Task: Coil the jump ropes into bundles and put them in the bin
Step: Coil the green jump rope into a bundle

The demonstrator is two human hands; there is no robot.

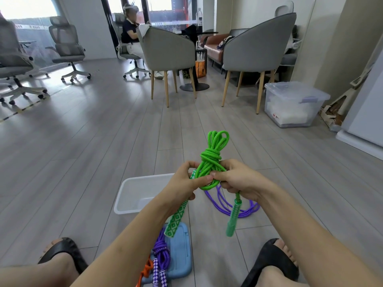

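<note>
Both hands are working together at the middle of the view, holding the green rope [210, 160] up off the floor. The left hand [186, 181] is curling its fingers around the lower part of the bundle, with one patterned green handle [176, 219] hanging down out of its palm toward seven o'clock. The right hand [238, 181] is pinching the cord just beside the left thumb, and the other green handle [233, 217] is dangling below it toward six o'clock. The bundle's long axis is running upright, loops pointing to twelve o'clock, with a wrapped knot sitting just above the fingers.

The white bin [132, 195] is sitting on the floor at about eight o'clock from the hands, near and partly hidden behind the left forearm; what shows of it is holding nothing. Judging by that, the left hand is the nearer one for dropping the bundle in, and the move would be down and to the left. The knot looks nearly finished, though the dangling handles may still need tucking.

A purple rope [232, 206] is lying loose on the floor at five o'clock from the hands, just beyond the right wrist. Nearer the person, at six o'clock, another purple rope bundle [161, 252] is resting on a blue lid [180, 251], with an orange rope [146, 270] touching it at the lid's near edge.
</note>
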